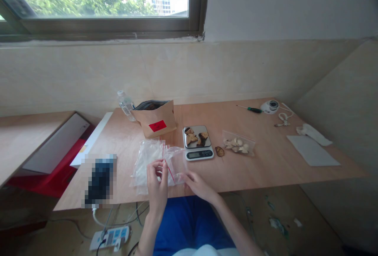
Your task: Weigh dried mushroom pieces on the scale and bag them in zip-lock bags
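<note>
Rn L hand is mostly closed, fingertips pinching clear bag by its red-strip edge; R hand is loosely curled, thumb + fingers nipping its R side. Bag's nr table front, btwn bag pile & scale. Dried slices on scale; filled bag to R, paper pouch behind pile.
</note>
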A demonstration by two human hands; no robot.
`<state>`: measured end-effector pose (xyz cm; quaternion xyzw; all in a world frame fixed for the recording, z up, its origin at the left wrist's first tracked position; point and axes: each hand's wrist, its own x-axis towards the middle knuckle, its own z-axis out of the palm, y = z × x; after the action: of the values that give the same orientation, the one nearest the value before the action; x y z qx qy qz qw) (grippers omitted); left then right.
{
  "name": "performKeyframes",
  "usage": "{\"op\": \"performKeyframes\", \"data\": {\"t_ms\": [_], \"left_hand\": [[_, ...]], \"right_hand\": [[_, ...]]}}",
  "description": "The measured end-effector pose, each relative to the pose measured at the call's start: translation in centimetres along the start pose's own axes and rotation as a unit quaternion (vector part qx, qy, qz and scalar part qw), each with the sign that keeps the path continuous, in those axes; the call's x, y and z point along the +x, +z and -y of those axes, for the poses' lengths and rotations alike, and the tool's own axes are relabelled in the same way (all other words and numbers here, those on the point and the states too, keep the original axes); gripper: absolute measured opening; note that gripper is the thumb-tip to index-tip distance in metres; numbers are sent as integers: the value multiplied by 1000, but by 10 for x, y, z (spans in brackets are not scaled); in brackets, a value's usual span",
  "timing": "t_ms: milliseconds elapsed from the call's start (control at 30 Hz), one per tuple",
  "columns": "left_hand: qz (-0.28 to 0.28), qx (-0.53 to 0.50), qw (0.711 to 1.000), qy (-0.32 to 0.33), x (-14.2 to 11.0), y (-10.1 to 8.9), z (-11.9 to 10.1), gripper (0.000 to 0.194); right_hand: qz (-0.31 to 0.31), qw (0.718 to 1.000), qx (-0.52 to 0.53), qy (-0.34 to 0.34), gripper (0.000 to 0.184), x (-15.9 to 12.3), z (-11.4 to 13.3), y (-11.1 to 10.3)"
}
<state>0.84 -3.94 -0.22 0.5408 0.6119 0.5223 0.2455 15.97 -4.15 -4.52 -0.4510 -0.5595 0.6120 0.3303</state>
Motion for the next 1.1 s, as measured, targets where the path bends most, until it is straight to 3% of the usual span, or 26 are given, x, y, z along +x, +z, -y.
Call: {"op": "performKeyframes", "data": {"t_ms": [133,267,367,533,633,700,767,833,933,1033,1100], "left_hand": [[4,52,998,21,6,-1,3,19],[41,136,990,13,19,3,20,24],[17,157,987,40,37,7,24,28],[-145,163,962,162,98,6,-19,30],[-232,184,938,179,147,4,-48,34],[-221,212,938,163,175,5,-58,38],[-162,245,947,129,189,7,-62,37],[-128,269,949,104,186,5,-62,34],[-85,281,950,107,157,-5,-61,26],[10,215,974,77,120,-20,-58,22],[42,185,981,39,104,-28,-55,25]], "right_hand": [[-30,1000,10,3,44,-3,-2,-6],[-55,998,2,17,46,-5,-14,-9],[-68,997,11,21,46,-7,-22,-10],[-92,995,39,12,46,-9,-22,-7],[-93,994,50,-5,44,-10,-14,-3],[-89,995,46,-21,42,-9,-5,0],[-83,995,22,-44,39,-7,8,2],[-87,992,-27,-83,35,-4,26,3],[-128,968,-118,-180,29,3,60,3],[-143,921,-241,-270,35,14,86,6],[-124,881,-345,-300,41,21,93,12]]}}
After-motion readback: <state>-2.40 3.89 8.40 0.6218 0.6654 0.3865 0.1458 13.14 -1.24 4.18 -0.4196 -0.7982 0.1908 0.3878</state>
